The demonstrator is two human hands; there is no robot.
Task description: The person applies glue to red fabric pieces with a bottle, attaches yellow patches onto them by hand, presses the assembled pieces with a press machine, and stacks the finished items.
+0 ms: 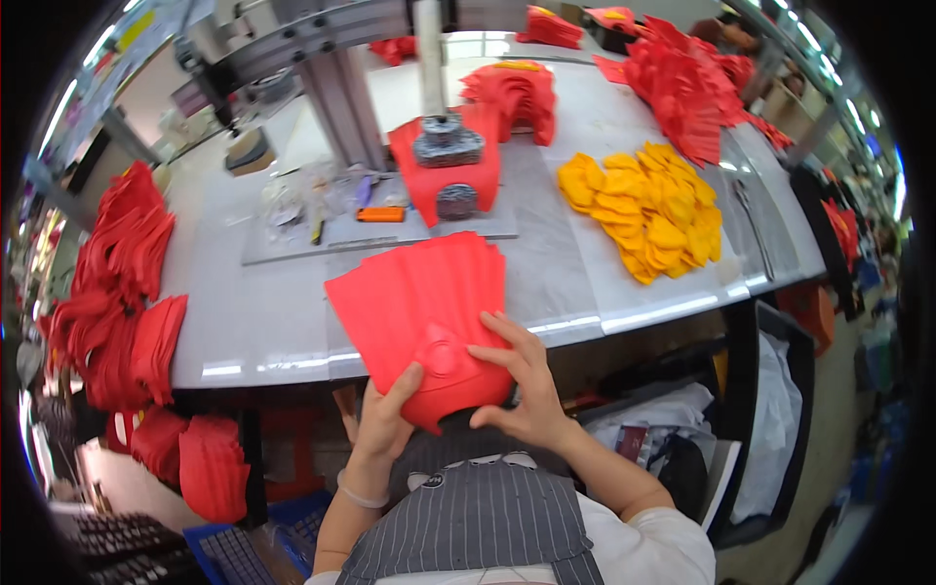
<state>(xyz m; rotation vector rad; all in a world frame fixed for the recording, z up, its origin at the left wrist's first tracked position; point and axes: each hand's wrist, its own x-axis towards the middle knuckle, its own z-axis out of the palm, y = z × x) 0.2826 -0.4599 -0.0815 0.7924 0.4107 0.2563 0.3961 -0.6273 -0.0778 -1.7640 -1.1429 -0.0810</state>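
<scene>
The underside of the flared red piece (419, 302) is hidden, and behind it most of the fingers of the left hand (386, 421). Nearer the body than the fingers, the small round dark badge (432, 481) on the grey striped cloth apron (468, 526) is too small to read. Left of the fingers and lower, the bottom edge crops the blue plastic basket (226, 556). Beyond the fingers, the contents of the clear plastic bags (285, 203) are indistinct, and the top edge cuts the upright white rod (430, 58).

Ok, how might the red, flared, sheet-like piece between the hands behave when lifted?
The red, sheet-like piece is probably floppy, since its wide end ripples. Its edges look thin, suggesting it's light. Being broad, it seems unlikely to roll.
</scene>
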